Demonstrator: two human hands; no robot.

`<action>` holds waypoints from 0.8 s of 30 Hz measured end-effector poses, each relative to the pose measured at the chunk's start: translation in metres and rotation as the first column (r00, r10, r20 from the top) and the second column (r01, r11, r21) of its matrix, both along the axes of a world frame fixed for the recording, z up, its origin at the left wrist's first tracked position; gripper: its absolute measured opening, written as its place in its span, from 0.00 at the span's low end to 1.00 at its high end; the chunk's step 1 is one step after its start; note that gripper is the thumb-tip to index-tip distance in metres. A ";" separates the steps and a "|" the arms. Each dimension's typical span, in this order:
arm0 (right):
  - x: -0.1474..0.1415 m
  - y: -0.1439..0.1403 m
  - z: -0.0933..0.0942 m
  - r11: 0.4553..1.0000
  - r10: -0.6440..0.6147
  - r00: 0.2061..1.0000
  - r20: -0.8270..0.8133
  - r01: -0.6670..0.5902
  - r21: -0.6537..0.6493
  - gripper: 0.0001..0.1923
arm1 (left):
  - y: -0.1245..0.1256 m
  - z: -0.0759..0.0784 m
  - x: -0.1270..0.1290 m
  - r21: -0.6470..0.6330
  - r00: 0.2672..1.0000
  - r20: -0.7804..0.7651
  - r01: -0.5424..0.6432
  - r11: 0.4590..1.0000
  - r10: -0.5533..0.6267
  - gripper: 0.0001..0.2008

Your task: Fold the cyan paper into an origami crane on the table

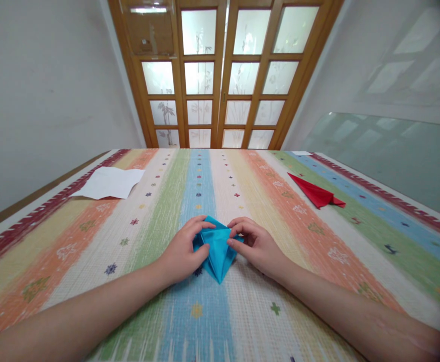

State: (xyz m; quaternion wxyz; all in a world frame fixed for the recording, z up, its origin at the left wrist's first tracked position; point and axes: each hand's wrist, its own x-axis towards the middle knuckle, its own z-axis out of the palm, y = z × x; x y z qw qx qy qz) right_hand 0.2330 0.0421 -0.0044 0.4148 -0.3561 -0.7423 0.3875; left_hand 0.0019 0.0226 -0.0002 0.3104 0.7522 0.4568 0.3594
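Observation:
A folded sheet of blue origami paper (pixel 218 247) rests on the striped tablecloth between my hands, one pointed corner toward me. My left hand (pixel 188 248) is closed on its left side, the thumb on top and the fingertips along the upper left edge. On the right, my right hand (pixel 253 242) pinches the paper's right corner between thumb and fingers. Parts of the folds behind the fingers are hidden.
A red folded paper plane (pixel 316 191) lies to the far right on the tablecloth (pixel 159 221). At the far left is a white sheet of paper (pixel 110 183). Behind the table stand wood-framed glass doors (pixel 220 75); a glass panel (pixel 386 151) leans at the right wall.

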 end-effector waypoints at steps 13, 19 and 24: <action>0.002 0.009 -0.004 0.981 0.019 0.992 -0.125 -0.042 -0.189 0.06 | 0.001 0.001 -0.001 -0.005 0.998 -0.024 0.060 0.998 -0.061 0.25; 0.003 0.010 -0.007 0.973 0.028 0.991 -0.133 -0.057 -0.223 0.10 | 0.001 -0.001 -0.001 0.003 0.997 -0.057 0.059 0.998 -0.058 0.30; 0.003 0.010 -0.008 0.977 0.045 0.990 -0.132 -0.072 -0.202 0.11 | 0.001 -0.002 -0.001 0.040 0.992 -0.120 0.034 0.999 -0.029 0.18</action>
